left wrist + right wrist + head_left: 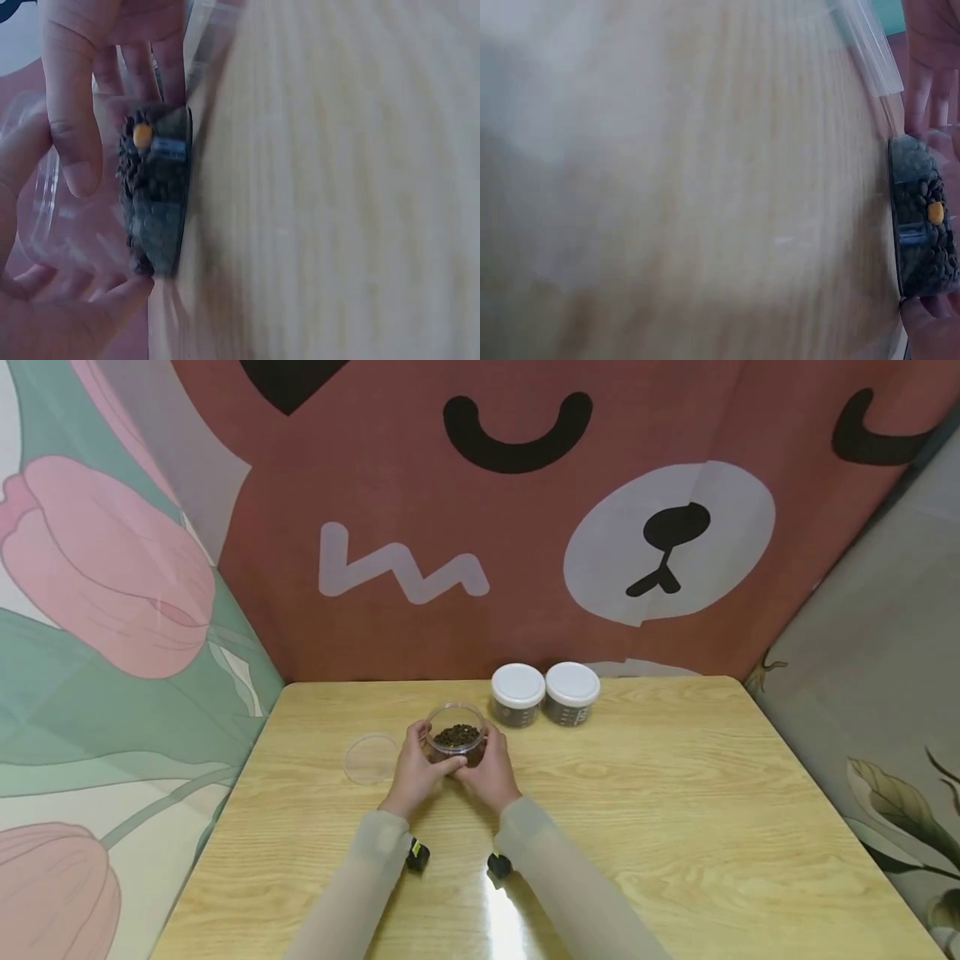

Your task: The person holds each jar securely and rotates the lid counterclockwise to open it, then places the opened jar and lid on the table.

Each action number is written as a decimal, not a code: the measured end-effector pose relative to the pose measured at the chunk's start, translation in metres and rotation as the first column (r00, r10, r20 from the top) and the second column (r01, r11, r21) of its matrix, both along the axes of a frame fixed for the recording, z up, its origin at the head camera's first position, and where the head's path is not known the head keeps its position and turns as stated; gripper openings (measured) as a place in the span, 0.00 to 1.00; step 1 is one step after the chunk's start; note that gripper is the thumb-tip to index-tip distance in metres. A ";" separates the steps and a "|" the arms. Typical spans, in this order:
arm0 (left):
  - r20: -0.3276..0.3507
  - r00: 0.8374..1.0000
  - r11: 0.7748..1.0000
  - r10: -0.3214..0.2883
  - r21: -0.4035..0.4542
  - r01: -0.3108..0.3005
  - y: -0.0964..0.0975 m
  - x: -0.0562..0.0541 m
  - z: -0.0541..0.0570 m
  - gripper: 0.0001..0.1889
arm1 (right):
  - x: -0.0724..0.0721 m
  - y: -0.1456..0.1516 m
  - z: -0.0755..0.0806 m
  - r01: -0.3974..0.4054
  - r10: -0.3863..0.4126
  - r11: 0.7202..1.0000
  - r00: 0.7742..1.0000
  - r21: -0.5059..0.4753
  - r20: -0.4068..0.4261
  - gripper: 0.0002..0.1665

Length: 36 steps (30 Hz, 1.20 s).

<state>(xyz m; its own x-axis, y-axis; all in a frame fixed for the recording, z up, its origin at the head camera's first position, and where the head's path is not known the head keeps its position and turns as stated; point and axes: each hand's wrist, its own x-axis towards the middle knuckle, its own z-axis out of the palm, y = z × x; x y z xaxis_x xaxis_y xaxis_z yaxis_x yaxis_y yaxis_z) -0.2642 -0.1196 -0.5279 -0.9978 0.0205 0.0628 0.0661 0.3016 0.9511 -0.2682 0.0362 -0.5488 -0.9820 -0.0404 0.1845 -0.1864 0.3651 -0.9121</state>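
Observation:
Between both hands is a clear plastic jar point(455, 750), upright and without a lid on its rim. Small dark beans point(146, 180) fill its lower part, and a single orange-yellow kernel point(142, 136) shows against the wall. My left hand point(415, 775) grips the jar from the left, thumb across the near side. From the right, my right hand point(492, 773) curls round the opposite wall. The jar's base is close over the table in both wrist views. A round clear lid point(367, 759) lies on the table just left of the left hand.
Two jars with white lids, a left one point(517, 687) and a right one point(573, 685), stand side by side behind the right hand. The wooden table point(697, 802) ends at a bear-print cloth point(525, 610) at the back. Printed cloths also hang along both sides.

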 end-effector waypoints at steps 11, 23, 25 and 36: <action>0.018 0.992 0.989 0.126 0.072 -0.126 -0.008 -0.014 0.000 0.43 | -0.025 -0.013 0.006 -0.078 0.079 0.990 0.997 -0.117 0.010 0.49; 0.015 0.970 0.950 0.242 0.202 -0.239 0.000 -0.023 -0.003 0.40 | -0.042 -0.027 0.003 0.013 -0.017 0.996 0.998 -0.086 -0.056 0.45; 0.018 0.967 0.944 0.253 0.214 -0.251 0.001 -0.026 -0.004 0.40 | -0.044 -0.028 0.007 0.026 -0.030 0.996 0.998 -0.086 -0.049 0.44; -0.034 0.935 0.916 0.354 0.214 -0.339 0.007 -0.045 -0.008 0.37 | -0.057 -0.040 0.023 0.055 -0.062 0.987 0.997 -0.153 -0.043 0.38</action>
